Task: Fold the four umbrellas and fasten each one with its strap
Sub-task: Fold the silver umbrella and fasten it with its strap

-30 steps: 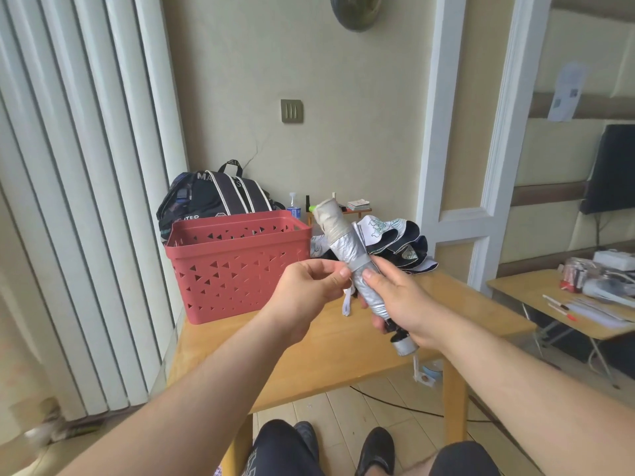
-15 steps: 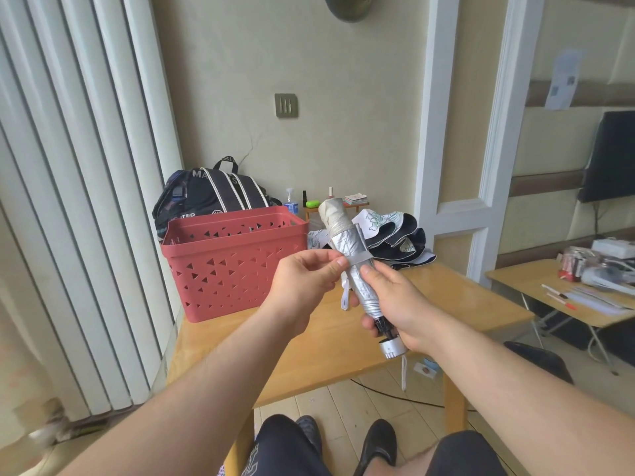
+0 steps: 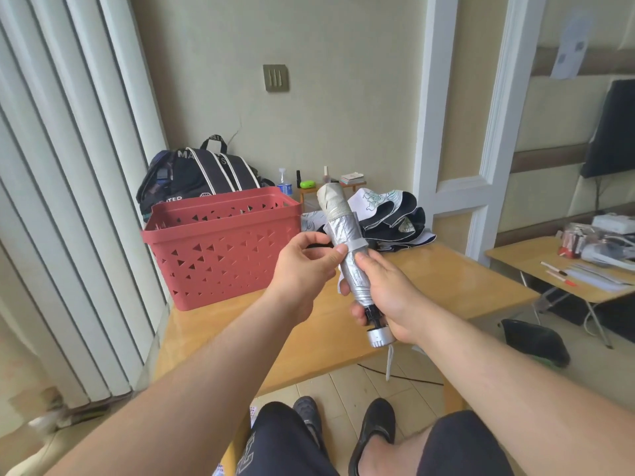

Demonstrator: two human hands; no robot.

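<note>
A folded silver umbrella (image 3: 347,242) with a beige top stands tilted in the air above the wooden table (image 3: 446,280). My right hand (image 3: 388,297) grips its lower shaft near the silver handle cap (image 3: 377,336), thumb pressed along the canopy. My left hand (image 3: 305,266) pinches the grey strap (image 3: 355,244) that runs round the umbrella's middle. A white cord hangs from the handle. An unfolded black and white umbrella (image 3: 391,218) lies crumpled on the far side of the table.
A red perforated basket (image 3: 220,245) stands on the table's left part, a dark backpack (image 3: 202,176) behind it. White vertical blinds (image 3: 68,201) fill the left. A second table (image 3: 567,269) with papers and pens stands to the right. My legs and black shoes show below.
The umbrella has shifted slightly lower and closer to me. My left hand stays at the strap around its middle; my right hand keeps its grip on the shaft.
</note>
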